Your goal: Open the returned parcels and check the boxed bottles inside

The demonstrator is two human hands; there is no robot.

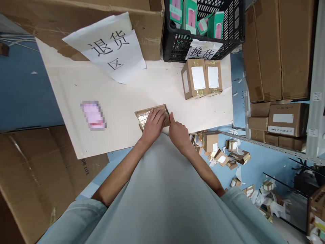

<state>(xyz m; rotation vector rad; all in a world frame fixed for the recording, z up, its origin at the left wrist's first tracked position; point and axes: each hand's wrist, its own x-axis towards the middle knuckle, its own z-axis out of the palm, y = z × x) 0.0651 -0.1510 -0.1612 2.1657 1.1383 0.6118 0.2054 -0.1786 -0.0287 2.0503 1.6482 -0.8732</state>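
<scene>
A small brown cardboard box (142, 116) with shiny clear tape lies at the front edge of the white table. My left hand (153, 124) rests on top of it, fingers together and pressed on the cardboard. At the box's right end is my right hand (177, 133), its fingers closed round a small red tool (169, 117) that touches the box edge. Most of the tool is hidden by the fingers.
Two taped boxes (198, 78) stand at the table's back right, before a black crate (177, 47) of green packages. A large carton (149, 37) with a paper sign (114, 54) is at the back left. A blurred pink item (93, 115) lies left on the table (122, 101).
</scene>
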